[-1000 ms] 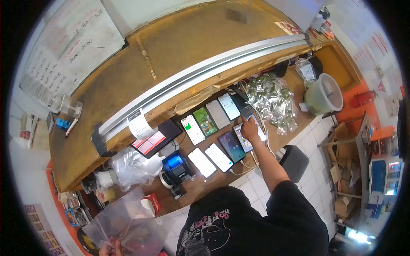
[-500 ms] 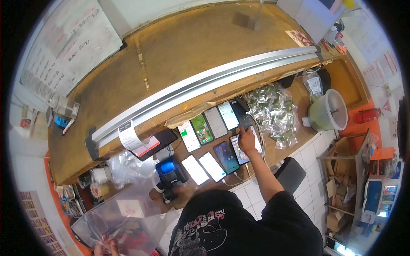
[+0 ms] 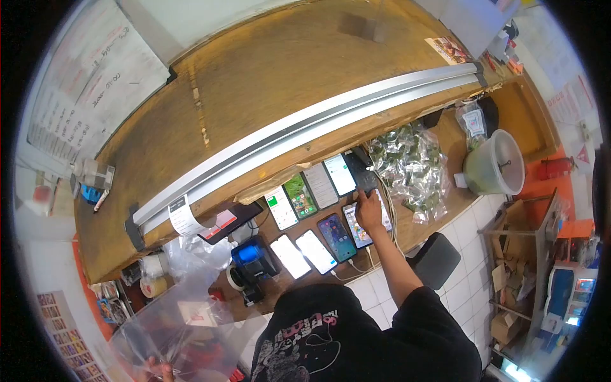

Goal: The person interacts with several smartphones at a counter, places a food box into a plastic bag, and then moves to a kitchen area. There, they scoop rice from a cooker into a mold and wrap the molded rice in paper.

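A brown counter (image 3: 280,63) spans the far side, a desk (image 3: 455,205) nearer; tiled floor (image 3: 469,239) near right, whiteboard (image 3: 83,95) far left; packets (image 3: 410,169) and a bucket (image 3: 484,169) stand right; the right hand (image 3: 370,213) covers part of the near row's rightmost phone (image 3: 360,237), its finger opening unclear; the left hand (image 3: 159,369), near left, grips a clear bag (image 3: 191,344); both keep their earlier places.
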Action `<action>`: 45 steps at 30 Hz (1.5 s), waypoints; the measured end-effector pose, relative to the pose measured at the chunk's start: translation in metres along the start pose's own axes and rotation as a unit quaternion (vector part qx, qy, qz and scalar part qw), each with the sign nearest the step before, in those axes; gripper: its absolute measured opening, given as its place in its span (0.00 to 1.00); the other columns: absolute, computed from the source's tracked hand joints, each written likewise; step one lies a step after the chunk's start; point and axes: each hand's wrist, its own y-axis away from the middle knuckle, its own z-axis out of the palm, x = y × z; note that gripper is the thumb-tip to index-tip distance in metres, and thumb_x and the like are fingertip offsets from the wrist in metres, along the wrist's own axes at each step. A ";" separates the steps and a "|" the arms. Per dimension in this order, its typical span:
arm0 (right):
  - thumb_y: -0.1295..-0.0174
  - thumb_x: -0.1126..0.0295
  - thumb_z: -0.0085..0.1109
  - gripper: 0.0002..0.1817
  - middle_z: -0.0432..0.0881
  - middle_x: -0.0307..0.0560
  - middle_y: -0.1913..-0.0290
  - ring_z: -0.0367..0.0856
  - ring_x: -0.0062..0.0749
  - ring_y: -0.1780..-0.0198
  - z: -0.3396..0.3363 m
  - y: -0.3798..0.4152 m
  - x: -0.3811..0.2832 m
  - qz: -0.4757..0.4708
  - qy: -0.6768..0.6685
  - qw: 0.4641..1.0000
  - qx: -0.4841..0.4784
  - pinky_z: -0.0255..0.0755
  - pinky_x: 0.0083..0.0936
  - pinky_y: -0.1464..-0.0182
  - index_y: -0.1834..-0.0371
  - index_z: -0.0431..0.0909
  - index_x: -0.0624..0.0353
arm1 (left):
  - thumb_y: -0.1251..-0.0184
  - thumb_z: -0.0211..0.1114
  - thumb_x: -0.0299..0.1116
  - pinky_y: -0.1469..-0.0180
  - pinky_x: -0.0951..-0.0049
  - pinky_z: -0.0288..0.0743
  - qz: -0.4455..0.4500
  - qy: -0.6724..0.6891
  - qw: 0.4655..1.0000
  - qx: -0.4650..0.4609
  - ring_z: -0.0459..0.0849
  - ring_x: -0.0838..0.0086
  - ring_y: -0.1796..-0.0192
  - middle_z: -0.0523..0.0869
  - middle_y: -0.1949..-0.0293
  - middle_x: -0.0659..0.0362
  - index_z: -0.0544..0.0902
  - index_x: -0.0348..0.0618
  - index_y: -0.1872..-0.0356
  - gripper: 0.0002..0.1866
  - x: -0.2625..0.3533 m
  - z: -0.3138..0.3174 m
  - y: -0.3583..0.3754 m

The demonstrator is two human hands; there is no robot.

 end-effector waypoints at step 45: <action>0.41 0.77 0.60 0.27 0.78 0.64 0.54 0.79 0.59 0.52 0.013 -0.021 -0.008 -0.041 -0.032 0.999 0.007 0.76 0.49 0.50 0.35 0.80 0.58 | 0.44 0.85 0.32 0.67 0.74 0.72 -0.003 -0.080 0.996 0.038 0.79 0.77 0.71 0.88 0.74 0.61 0.90 0.35 0.67 0.13 0.007 0.023 -0.010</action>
